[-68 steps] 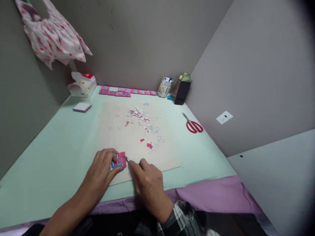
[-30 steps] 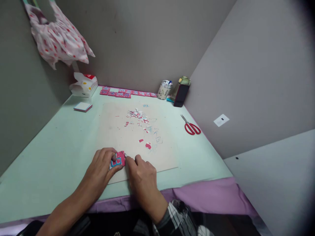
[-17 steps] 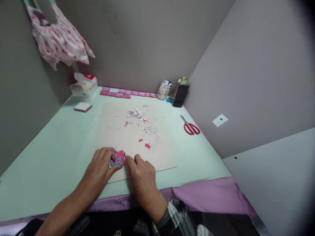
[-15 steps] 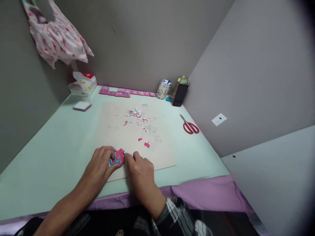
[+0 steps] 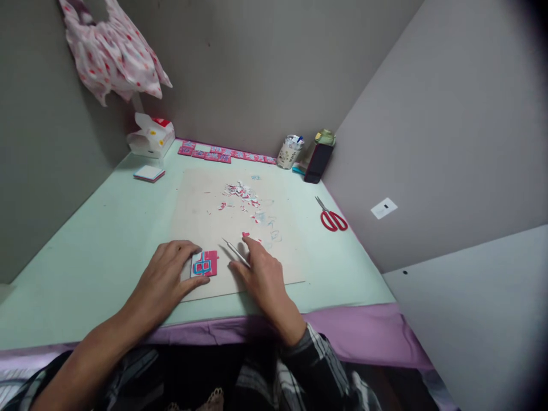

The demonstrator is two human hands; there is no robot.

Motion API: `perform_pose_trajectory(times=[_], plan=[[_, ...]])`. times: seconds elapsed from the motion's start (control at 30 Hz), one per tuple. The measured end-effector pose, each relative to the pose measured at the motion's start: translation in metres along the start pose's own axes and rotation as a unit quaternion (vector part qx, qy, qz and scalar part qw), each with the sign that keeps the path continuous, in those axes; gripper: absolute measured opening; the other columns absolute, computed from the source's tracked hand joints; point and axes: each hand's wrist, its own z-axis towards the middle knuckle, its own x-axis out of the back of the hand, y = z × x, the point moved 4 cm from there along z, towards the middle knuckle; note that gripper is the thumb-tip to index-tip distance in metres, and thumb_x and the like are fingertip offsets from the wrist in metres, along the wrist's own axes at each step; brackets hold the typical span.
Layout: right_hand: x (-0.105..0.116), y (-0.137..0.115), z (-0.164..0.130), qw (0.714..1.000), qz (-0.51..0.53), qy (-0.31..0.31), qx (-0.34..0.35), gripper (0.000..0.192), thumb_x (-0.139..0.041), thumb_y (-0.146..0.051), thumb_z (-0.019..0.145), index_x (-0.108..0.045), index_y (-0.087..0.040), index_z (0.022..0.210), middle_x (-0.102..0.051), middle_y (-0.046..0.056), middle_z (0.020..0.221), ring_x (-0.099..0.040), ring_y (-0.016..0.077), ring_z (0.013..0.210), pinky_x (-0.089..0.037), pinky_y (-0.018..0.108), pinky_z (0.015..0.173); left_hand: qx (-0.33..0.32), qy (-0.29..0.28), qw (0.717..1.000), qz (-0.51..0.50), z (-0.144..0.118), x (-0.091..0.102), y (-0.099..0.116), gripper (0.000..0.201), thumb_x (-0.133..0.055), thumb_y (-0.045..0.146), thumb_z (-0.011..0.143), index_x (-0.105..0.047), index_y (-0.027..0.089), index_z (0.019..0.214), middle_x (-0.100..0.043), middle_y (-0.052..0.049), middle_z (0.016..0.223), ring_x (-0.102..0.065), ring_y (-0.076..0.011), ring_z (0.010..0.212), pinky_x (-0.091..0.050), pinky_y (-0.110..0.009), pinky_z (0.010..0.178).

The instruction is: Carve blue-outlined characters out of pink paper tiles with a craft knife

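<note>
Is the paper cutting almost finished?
Partly. Scraps litter the board and a row of cards lines the back wall, so much looks done. The left hand pins a pink card with a blue pattern; the right hand holds a thin knife. Pink patches remain.

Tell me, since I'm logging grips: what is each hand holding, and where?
Right hand grips a thin craft knife by its rear end; left hand pins the paper square at its left edge.

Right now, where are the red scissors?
In the head view the red scissors lie flat on the green table, right of the beige mat and nearer than the dark box, beyond the right hand.
</note>
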Motion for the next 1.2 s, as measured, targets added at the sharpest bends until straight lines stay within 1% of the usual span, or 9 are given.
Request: perform_pose_trajectory(times=[0.17, 0.33, 0.43, 0.57, 0.63, 0.73, 0.87, 1.0, 1.2], plan=[[-0.004, -0.017, 0.031, 1.0, -0.002, -0.02, 0.005, 0.046, -0.073, -0.032, 0.096, -0.06, -0.02, 0.139, -0.073, 0.014, 0.122, -0.071, 0.028, 0.096, -0.046, 0.035, 0.076, 0.028, -0.039, 0.998, -0.028, 0.001, 0.008, -0.012, 0.047, -0.064, 0.063, 0.094, -0.07, 0.028, 0.126, -0.066, -0.008, 0.121, -0.058, -0.0351, 0.117, -0.048, -0.053, 0.103], [0.009, 0.005, 0.054, 0.998, 0.011, 0.042, -0.047, 0.042, -0.053, -0.021, 0.105, -0.053, -0.012, 0.147, -0.07, 0.022, 0.126, -0.069, 0.0295, 0.098, -0.046, 0.039, 0.08, 0.036, -0.083, 0.993, -0.07, -0.003, 0.019, -0.019, 0.053, -0.063, 0.057, 0.094, -0.062, 0.03, 0.139, -0.066, -0.007, 0.136, -0.058, -0.0339, 0.127, -0.046, -0.052, 0.11], [0.007, 0.011, 0.045, 0.997, 0.052, 0.04, -0.041, 0.042, -0.052, -0.029, 0.108, -0.055, -0.014, 0.147, -0.075, 0.014, 0.109, -0.069, 0.0256, 0.093, -0.046, 0.035, 0.078, 0.075, -0.052, 0.995, -0.036, -0.007, 0.019, -0.016, 0.061, -0.067, 0.058, 0.09, -0.057, 0.024, 0.139, -0.065, -0.011, 0.136, -0.058, -0.036, 0.127, -0.048, -0.053, 0.109], [-0.007, 0.001, 0.032, 0.992, 0.122, -0.021, 0.016, 0.023, -0.061, -0.033, 0.103, -0.075, -0.025, 0.12, -0.073, -0.001, 0.077, -0.065, 0.0165, 0.069, -0.045, 0.025, 0.066, 0.063, -0.025, 0.997, 0.033, -0.007, 0.011, -0.004, 0.058, -0.067, 0.061, 0.088, -0.06, 0.017, 0.124, -0.068, -0.015, 0.118, -0.061, -0.0387, 0.112, -0.051, -0.056, 0.098], [-0.007, 0.005, 0.037, 0.99, 0.136, -0.014, 0.023, 0.021, -0.064, -0.031, 0.099, -0.077, -0.025, 0.115, -0.074, 0.0, 0.08, -0.065, 0.0166, 0.07, -0.045, 0.026, 0.066, 0.04, -0.043, 0.998, 0.029, -0.006, 0.009, -0.004, 0.05, -0.062, 0.057, 0.092, -0.061, 0.018, 0.124, -0.068, -0.014, 0.118, -0.062, -0.0379, 0.111, -0.051, -0.056, 0.098], [0.005, 0.028, 0.048, 0.989, 0.135, 0.058, -0.014, 0.033, -0.053, -0.026, 0.101, -0.073, -0.019, 0.126, -0.077, 0.01, 0.099, -0.066, 0.0214, 0.083, -0.045, 0.031, 0.074, 0.004, -0.052, 0.999, -0.008, -0.006, 0.015, -0.013, 0.048, -0.053, 0.048, 0.1, -0.056, 0.023, 0.14, -0.065, -0.012, 0.137, -0.059, -0.0354, 0.128, -0.048, -0.054, 0.109], [0.011, 0.048, 0.043, 0.984, 0.16, 0.077, -0.014, 0.038, -0.049, -0.038, 0.103, -0.073, -0.017, 0.123, -0.074, 0.006, 0.083, -0.065, 0.0217, 0.076, -0.047, 0.031, 0.072, 0.023, -0.009, 0.999, 0.029, -0.011, 0.028, -0.021, 0.053, -0.053, 0.053, 0.1, -0.051, 0.025, 0.146, -0.06, -0.012, 0.144, -0.053, -0.0369, 0.135, -0.045, -0.055, 0.113], [0.004, 0.037, 0.017, 0.981, 0.178, 0.079, 0.016, 0.039, -0.045, -0.036, 0.104, -0.073, -0.019, 0.125, -0.078, 0.009, 0.098, -0.069, 0.0226, 0.085, -0.05, 0.033, 0.08, 0.064, 0.004, 0.995, 0.076, -0.011, 0.018, -0.007, 0.06, -0.063, 0.061, 0.092, -0.055, 0.018, 0.134, -0.063, -0.016, 0.124, -0.061, -0.0387, 0.116, -0.051, -0.057, 0.1], [-0.006, 0.01, -0.012, 0.972, 0.195, 0.08, 0.106, 0.033, -0.05, -0.026, 0.102, -0.072, -0.019, 0.127, -0.076, 0.008, 0.1, -0.067, 0.0184, 0.079, -0.052, 0.03, 0.076, 0.041, 0.007, 0.999, 0.031, -0.007, 0.002, 0.012, 0.047, -0.06, 0.046, 0.096, -0.052, 0.021, 0.135, -0.066, -0.014, 0.127, -0.062, -0.035, 0.116, -0.05, -0.053, 0.101]])
